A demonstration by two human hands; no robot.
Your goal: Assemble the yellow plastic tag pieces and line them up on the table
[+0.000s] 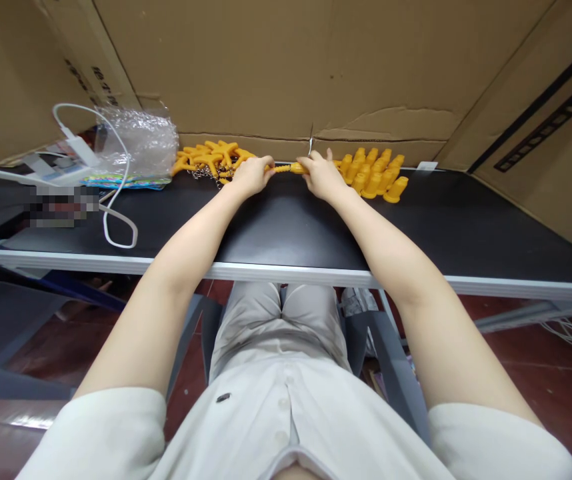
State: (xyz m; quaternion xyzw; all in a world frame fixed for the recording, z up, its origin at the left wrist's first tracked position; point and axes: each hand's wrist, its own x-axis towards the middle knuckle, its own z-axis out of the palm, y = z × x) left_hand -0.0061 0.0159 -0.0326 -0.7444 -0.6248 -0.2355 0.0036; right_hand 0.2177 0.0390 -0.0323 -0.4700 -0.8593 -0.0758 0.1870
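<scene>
Near the back of the table, my left hand (253,175) is closed on one end of a yellow ridged rod (282,169). My right hand (322,176) pinches the thicker yellow part at the rod's other end; its exact shape is partly hidden by the fingers. Just beyond my left hand lies a heap of yellow branched plastic pieces (211,157) with small metal chains (206,173). Several yellow flared pegs (373,175) stand upright in a group to the right of my right hand.
Cardboard walls (266,67) enclose the black tabletop (286,227). At the left are a clear plastic bag (139,143), a white cable (125,150) and a white plug (82,148). A small white tab (427,166) lies at the back right. A metal edge (286,272) runs along the front.
</scene>
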